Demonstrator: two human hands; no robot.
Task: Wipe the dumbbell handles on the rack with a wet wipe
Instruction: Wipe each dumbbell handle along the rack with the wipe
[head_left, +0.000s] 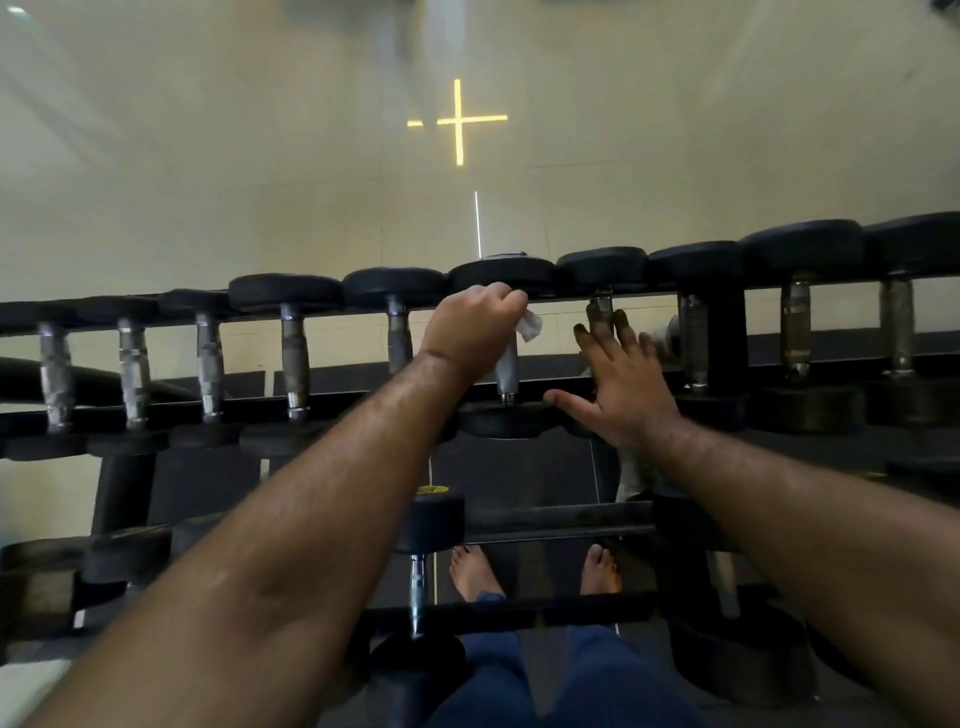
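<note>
On rack (571, 387) | left hand (470, 325) grip pinches crumpled white wipe (530, 325) round steel handle (506, 364) | right hand (621, 384) spread flat

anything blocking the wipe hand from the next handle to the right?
Yes. The right hand, open, lies spread over the next handle. The left hand holds the wet wipe on the handle beside it.

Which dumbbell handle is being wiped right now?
The top-row handle under the left hand, which holds the white wipe; the other handles stand bare.
</note>
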